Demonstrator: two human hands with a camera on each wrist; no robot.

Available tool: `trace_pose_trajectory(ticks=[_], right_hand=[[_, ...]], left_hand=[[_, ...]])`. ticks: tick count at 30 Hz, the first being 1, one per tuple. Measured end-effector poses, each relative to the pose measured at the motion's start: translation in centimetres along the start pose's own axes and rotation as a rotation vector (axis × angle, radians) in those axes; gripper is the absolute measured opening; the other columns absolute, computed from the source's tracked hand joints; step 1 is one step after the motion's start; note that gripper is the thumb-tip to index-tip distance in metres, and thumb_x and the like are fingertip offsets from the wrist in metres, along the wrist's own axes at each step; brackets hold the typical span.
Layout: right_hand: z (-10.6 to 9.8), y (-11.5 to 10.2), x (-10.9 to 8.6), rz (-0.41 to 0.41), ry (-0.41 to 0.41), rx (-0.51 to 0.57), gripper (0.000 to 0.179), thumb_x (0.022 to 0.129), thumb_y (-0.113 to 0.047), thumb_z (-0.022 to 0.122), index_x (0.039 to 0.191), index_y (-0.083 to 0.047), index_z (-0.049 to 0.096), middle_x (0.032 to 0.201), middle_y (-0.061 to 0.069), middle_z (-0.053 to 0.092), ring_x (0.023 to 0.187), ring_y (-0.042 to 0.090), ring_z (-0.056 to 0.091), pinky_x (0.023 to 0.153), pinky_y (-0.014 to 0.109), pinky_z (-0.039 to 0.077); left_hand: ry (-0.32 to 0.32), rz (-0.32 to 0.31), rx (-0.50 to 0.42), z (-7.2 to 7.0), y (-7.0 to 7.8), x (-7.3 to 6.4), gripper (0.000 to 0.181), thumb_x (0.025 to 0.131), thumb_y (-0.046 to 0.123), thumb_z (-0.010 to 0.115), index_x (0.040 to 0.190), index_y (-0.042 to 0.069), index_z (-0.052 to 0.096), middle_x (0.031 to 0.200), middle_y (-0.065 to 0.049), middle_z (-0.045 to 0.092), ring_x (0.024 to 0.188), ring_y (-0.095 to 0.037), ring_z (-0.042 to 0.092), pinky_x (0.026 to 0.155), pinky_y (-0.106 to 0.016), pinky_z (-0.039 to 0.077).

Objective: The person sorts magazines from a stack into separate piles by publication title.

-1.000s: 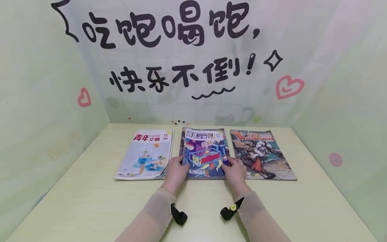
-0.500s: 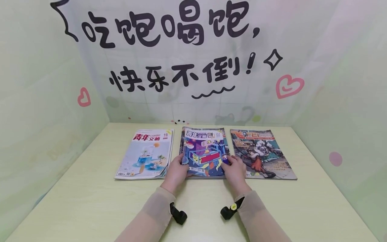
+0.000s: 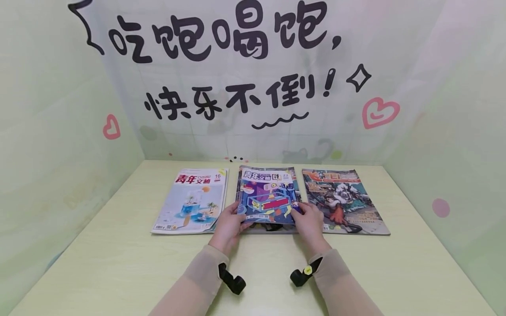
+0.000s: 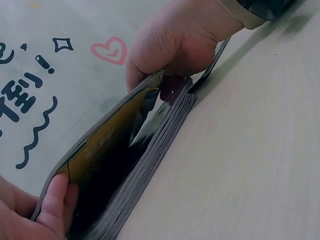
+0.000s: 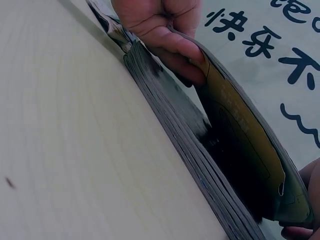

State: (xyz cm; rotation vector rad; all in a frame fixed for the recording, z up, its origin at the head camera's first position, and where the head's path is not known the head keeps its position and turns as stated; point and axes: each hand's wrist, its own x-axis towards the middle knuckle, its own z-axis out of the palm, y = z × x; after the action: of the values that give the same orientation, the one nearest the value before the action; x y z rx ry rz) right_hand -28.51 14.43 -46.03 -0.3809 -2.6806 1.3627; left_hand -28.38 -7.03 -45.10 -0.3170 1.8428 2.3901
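Note:
My left hand [image 3: 228,227] and right hand [image 3: 311,224] hold the near corners of a purple-blue magazine [image 3: 269,188], thumbs on its cover and fingers underneath. Its near edge is raised off a thick stack of magazines [image 4: 155,160], leaving a dark wedge-shaped gap. The yellowish-brown back cover [image 5: 235,120] shows from below in the right wrist view. In the left wrist view, left-hand fingers [image 4: 59,202] curl under the raised edge. The lower stack's top cover is mostly hidden.
To the left lies a pale blue-and-white magazine [image 3: 191,206] on top of other magazines. A comic-style magazine [image 3: 341,202] lies to the right. All rest on a pale wooden table [image 3: 269,281], with a printed fabric wall [image 3: 253,145] behind.
The purple-blue magazine's near edge has come up off the stack, showing more of the cover beneath. Both hands have kept their hold and risen slightly with it.

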Motion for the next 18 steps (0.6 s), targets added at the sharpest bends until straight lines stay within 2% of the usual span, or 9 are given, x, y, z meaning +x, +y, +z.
trace_pose_trajectory(ticks=[3,9,13,16,18], right_hand=[[-0.3,-0.3,-0.1,-0.014,-0.008,0.017,0.053,0.091,-0.028,0.058,0.134,0.002,0.054,0.14,0.021,0.044,0.131,0.041,0.03,0.108,0.055,0.025],[-0.9,-0.7,0.0,0.065,-0.085,0.156,0.048,0.095,-0.021,0.052,0.138,0.001,0.05,0.142,0.022,0.045,0.133,0.037,0.037,0.109,0.052,0.032],[-1.1,-0.7,0.0,0.094,-0.112,0.229,0.047,0.095,-0.016,0.049,0.139,0.001,0.049,0.144,0.022,0.042,0.135,0.036,0.035,0.109,0.052,0.031],[-1.3,-0.8,0.0,0.121,-0.137,0.328,0.046,0.095,-0.012,0.047,0.14,0.0,0.047,0.146,0.021,0.04,0.133,0.035,0.036,0.109,0.051,0.032],[-1.3,-0.8,0.1,0.161,-0.167,0.457,0.047,0.096,-0.01,0.046,0.142,-0.001,0.044,0.146,0.021,0.039,0.129,0.033,0.04,0.107,0.048,0.036]], left_hand=[[0.009,-0.024,-0.021,-0.1,0.1,0.0,0.06,0.093,-0.011,0.041,0.15,-0.002,0.024,0.144,-0.022,0.038,0.119,-0.032,0.049,0.088,-0.034,0.054],[0.018,-0.043,-0.038,-0.1,0.2,0.0,0.059,0.094,-0.01,0.041,0.15,-0.001,0.025,0.143,-0.02,0.039,0.119,-0.031,0.05,0.089,-0.034,0.053],[0.015,-0.041,-0.038,-0.1,0.1,-0.1,0.06,0.094,-0.01,0.042,0.15,-0.001,0.023,0.145,-0.021,0.036,0.12,-0.031,0.049,0.088,-0.034,0.053],[0.014,-0.04,-0.033,0.0,0.1,-0.1,0.06,0.094,-0.01,0.042,0.15,-0.001,0.023,0.145,-0.021,0.036,0.12,-0.031,0.049,0.088,-0.034,0.053],[0.013,-0.037,-0.031,0.0,0.0,-0.2,0.06,0.094,-0.009,0.042,0.15,-0.001,0.023,0.145,-0.021,0.037,0.119,-0.03,0.049,0.087,-0.034,0.054]])
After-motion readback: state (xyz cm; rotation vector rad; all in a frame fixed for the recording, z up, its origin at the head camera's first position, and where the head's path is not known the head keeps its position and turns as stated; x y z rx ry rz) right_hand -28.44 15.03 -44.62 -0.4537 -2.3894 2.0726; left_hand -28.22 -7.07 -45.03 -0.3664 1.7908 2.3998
